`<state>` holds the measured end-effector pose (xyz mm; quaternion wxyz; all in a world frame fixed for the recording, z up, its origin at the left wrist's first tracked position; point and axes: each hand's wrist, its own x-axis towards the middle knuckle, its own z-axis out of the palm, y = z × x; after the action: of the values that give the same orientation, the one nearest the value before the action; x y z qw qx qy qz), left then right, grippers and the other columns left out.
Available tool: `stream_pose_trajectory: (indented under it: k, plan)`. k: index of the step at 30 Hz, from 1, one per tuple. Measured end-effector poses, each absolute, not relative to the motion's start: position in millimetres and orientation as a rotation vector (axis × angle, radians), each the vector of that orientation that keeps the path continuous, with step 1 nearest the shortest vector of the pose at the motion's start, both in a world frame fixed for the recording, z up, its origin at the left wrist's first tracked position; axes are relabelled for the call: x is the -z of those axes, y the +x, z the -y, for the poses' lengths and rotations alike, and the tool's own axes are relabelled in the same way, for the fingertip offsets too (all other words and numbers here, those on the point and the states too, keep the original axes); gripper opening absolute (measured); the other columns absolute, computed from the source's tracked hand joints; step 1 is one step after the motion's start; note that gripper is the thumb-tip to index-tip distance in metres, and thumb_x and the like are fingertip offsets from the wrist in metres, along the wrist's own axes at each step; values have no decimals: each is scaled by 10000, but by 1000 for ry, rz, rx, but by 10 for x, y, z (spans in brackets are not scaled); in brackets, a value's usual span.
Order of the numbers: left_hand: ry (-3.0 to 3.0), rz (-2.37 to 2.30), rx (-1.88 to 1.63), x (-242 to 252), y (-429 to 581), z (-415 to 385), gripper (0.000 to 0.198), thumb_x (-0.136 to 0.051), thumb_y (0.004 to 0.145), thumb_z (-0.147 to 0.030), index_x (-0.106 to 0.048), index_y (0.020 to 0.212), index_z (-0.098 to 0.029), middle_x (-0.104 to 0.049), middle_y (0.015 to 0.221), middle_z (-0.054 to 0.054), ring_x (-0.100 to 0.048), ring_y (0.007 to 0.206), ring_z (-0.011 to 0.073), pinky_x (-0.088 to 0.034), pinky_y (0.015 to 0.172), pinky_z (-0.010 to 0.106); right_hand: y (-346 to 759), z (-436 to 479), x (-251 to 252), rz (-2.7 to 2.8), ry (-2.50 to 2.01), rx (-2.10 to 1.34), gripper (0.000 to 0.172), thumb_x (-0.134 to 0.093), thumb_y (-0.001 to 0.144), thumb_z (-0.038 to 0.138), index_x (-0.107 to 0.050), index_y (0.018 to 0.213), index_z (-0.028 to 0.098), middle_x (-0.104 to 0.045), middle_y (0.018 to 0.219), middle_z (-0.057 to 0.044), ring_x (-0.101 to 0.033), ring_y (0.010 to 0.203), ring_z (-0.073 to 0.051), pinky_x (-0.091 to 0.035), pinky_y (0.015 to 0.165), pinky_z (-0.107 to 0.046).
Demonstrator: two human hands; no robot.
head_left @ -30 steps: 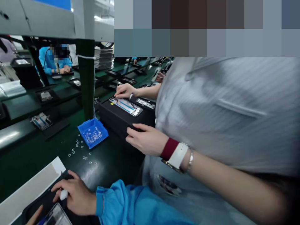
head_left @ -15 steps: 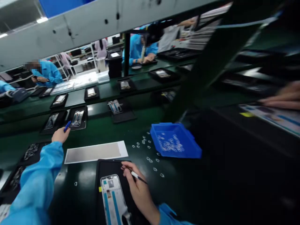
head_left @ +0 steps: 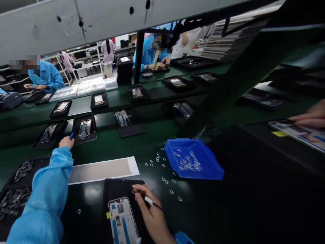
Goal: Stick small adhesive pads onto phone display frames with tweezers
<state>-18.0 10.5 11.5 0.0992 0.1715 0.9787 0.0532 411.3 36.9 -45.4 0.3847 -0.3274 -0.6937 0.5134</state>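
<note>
My left hand [head_left: 67,142] reaches forward, fingers closed around a blue pen-like tool [head_left: 72,135]. It is at the left front corner of a black tray [head_left: 91,135] bearing a phone frame [head_left: 84,129]; whether the fingers touch the tray I cannot tell. My right hand [head_left: 149,210] pinches slim dark tweezers [head_left: 151,202] with a white section. That hand lies over the right side of a nearer black tray [head_left: 122,186], beside a silver phone frame [head_left: 123,223] with blue strips and a yellow tab. The lower end of this frame is cut off.
A blue bin [head_left: 203,171] holds small ring-like pieces, with several loose pieces [head_left: 165,181] beside it. A white-edged grey sheet [head_left: 101,169] lies ahead. Dark small parts [head_left: 15,203] fill trays at left. A slanted beam [head_left: 228,81] crosses right; a co-worker's hand [head_left: 312,115] is there.
The view has shifted slightly, so the blue bin and near tray appear lower. My left hand stays by the far tray with the blue tool; my right hand keeps the tweezers over the near tray.
</note>
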Motion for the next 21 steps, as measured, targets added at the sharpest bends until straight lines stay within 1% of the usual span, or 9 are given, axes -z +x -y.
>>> stream_pose_trajectory:
  k: [3,7,9,12,14,16,18,20,21]
  plan:
    - [608,-2841,-202,-115,-21,-169,372,-606,930,-363,-575,1245,-167,-607,1238,100,-628,1055,230,-551,879,442,4091,-376,456,1685,-864,-1367,254,-528,949,411,-703,938,227,-731,832,-51,-729,780,-213,-614,735,-317]
    - [763,-2757,-256,-124,294,-442,356,-602,933,-368,-583,1224,-164,-624,1202,92,-643,1011,215,-561,850,422,4094,-440,402,1552,-866,-1428,320,-565,914,493,-691,894,199,-668,638,-19,-684,599,-174,-579,566,-261]
    - [856,-2711,-263,-187,436,-569,350,-587,938,-383,-603,1199,-151,-679,1072,71,-674,917,195,-562,814,369,4163,-510,362,1473,-905,-1458,339,-597,884,525,-680,886,195,-624,561,6,-639,516,-155,-548,511,-247]
    - [975,-2706,-243,-375,630,-598,399,-547,937,-427,-630,1189,-130,-706,781,41,-710,810,219,-536,776,316,4314,-679,326,1396,-1008,-1478,346,-640,849,535,-667,913,197,-652,641,-6,-636,527,-146,-553,519,-254]
    - [1055,-2722,-235,-505,831,-489,427,-521,929,-472,-651,1173,-145,-706,746,45,-714,832,252,-521,788,323,4360,-822,326,1395,-1051,-1495,374,-655,825,554,-661,924,194,-666,700,-17,-637,547,-143,-565,519,-260]
    - [1255,-2651,-207,-565,1145,-317,389,-517,924,-476,-692,1103,-179,-730,845,55,-710,884,261,-517,811,322,4300,-960,336,1420,-1065,-1527,418,-674,783,587,-659,887,182,-654,664,-13,-631,535,-145,-566,491,-263]
    - [1613,-2423,-112,-519,1541,-146,303,-516,932,-385,-717,1070,-207,-736,1028,58,-698,968,252,-518,846,312,4144,-1068,345,1469,-1059,-1566,435,-696,742,600,-647,830,177,-637,594,-4,-642,526,-159,-552,454,-258]
    - [1899,-2194,15,-387,1926,-32,325,-497,938,-278,-670,1212,-273,-655,1295,38,-685,1048,233,-525,874,307,3958,-1132,354,1521,-1054,-1579,410,-722,715,572,-615,801,186,-656,586,-7,-662,532,-174,-537,437,-250]
    - [1975,-2138,86,-307,2083,-4,362,-491,946,-285,-627,1282,-303,-591,1394,34,-693,1037,232,-540,854,313,3881,-1148,362,1545,-1058,-1572,390,-730,711,550,-597,796,193,-669,593,-9,-667,531,-178,-531,436,-248]
